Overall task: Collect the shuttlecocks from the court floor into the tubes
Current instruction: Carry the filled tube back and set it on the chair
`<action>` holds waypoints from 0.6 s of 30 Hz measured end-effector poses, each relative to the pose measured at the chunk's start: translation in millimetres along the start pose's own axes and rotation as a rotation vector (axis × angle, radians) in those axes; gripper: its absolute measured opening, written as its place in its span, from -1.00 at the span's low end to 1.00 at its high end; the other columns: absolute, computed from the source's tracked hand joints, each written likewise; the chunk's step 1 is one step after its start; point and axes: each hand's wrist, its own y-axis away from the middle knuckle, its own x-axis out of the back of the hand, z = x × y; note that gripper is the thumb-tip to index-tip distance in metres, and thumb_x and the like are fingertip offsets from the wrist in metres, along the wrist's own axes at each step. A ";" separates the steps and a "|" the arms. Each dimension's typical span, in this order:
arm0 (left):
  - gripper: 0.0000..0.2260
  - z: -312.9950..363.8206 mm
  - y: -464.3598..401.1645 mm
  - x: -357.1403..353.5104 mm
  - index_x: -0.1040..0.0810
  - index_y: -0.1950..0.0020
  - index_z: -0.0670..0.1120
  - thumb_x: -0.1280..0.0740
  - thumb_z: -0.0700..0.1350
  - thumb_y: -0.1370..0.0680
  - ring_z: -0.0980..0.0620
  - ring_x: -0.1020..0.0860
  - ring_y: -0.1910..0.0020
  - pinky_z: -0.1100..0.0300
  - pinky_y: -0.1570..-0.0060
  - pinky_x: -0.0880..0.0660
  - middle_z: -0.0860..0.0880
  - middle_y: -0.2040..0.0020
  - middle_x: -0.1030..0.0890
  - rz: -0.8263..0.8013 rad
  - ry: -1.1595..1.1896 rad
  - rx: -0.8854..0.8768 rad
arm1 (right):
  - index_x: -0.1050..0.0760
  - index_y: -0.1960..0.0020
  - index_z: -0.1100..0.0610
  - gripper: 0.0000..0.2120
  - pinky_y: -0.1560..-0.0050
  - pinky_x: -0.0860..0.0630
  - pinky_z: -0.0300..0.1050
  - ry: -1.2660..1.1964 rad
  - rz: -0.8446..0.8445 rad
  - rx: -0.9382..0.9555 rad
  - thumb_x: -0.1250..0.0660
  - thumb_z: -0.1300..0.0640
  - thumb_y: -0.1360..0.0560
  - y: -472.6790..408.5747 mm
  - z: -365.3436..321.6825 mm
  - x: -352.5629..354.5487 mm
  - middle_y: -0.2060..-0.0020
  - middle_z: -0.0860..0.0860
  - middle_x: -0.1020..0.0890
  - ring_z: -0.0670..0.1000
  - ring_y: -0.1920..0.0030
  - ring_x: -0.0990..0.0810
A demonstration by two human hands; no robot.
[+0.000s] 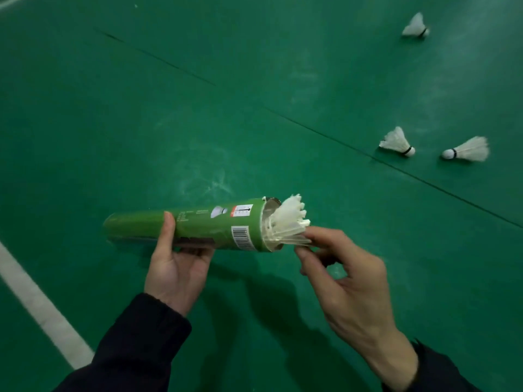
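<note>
My left hand (177, 264) grips a green cardboard tube (198, 226) from below, thumb across its middle; the tube lies nearly level with its open mouth to the right. A white feather shuttlecock (288, 222) sticks halfway out of that mouth, feathers outward. My right hand (345, 273) pinches the lower feather tips between thumb and forefinger. Three more white shuttlecocks lie on the green floor: one far right at the top (415, 26), and two side by side at mid right, the nearer-left shuttlecock (396, 142) and the right-hand shuttlecock (468, 149).
The green court floor (254, 94) has a dark seam (353, 145) running diagonally from upper left to right. A white court line (36, 304) crosses the lower left. My dark sleeves fill the bottom edge.
</note>
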 end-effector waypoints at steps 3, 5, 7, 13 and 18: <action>-0.62 -7.0 16.0 -12.2 -0.57 -0.36 -0.10 -0.34 0.09 -0.63 -0.06 -0.71 -0.18 0.01 -0.13 -0.67 -0.15 -0.24 -0.72 -0.053 -0.027 -0.002 | -0.56 -0.24 -0.09 -0.70 0.06 -0.54 -0.33 0.058 -0.145 0.011 -0.29 0.17 -0.57 9.2 -7.5 7.2 -0.04 -0.40 -0.60 -0.29 0.14 -0.63; -0.62 -12.6 24.1 -18.3 -0.58 -0.35 -0.09 -0.35 0.10 -0.63 -0.05 -0.72 -0.16 0.05 -0.08 -0.68 -0.14 -0.23 -0.72 -0.081 -0.049 0.003 | -0.52 -0.31 -0.06 -0.59 0.06 -0.55 -0.28 0.078 -0.249 -0.001 -0.22 0.20 -0.51 13.1 -14.3 16.1 -0.04 -0.35 -0.60 -0.26 0.14 -0.63; -0.59 -18.1 31.1 -23.1 -0.57 -0.37 -0.09 -0.37 0.11 -0.62 -0.04 -0.72 -0.16 0.06 -0.05 -0.68 -0.13 -0.24 -0.72 -0.099 -0.065 0.005 | -0.50 -0.31 -0.06 -0.54 0.14 -0.56 -0.13 0.092 -0.329 -0.023 -0.19 0.19 -0.45 15.5 -22.1 26.1 0.06 -0.24 -0.62 -0.10 0.22 -0.65; -0.66 -33.7 49.2 -32.9 -0.61 -0.27 -0.10 -0.38 0.10 -0.62 -0.02 -0.74 -0.07 0.10 -0.01 -0.68 -0.11 -0.16 -0.74 -0.144 -0.041 0.038 | -0.50 -0.27 -0.06 -0.69 0.20 -0.44 -0.31 0.037 -0.324 -0.085 -0.28 0.19 -0.58 20.8 -36.0 45.7 0.19 -0.34 -0.55 -0.09 0.27 -0.68; -0.71 -42.4 58.3 -37.4 -0.62 -0.20 -0.11 -0.39 0.07 -0.62 -0.01 -0.75 -0.01 0.11 0.02 -0.68 -0.11 -0.11 -0.75 -0.151 -0.027 0.031 | -0.46 -0.27 -0.01 -0.79 0.14 -0.56 -0.04 0.098 -0.279 -0.069 -0.23 0.08 -0.64 26.4 -41.9 49.8 0.15 -0.21 -0.58 -0.10 0.25 -0.68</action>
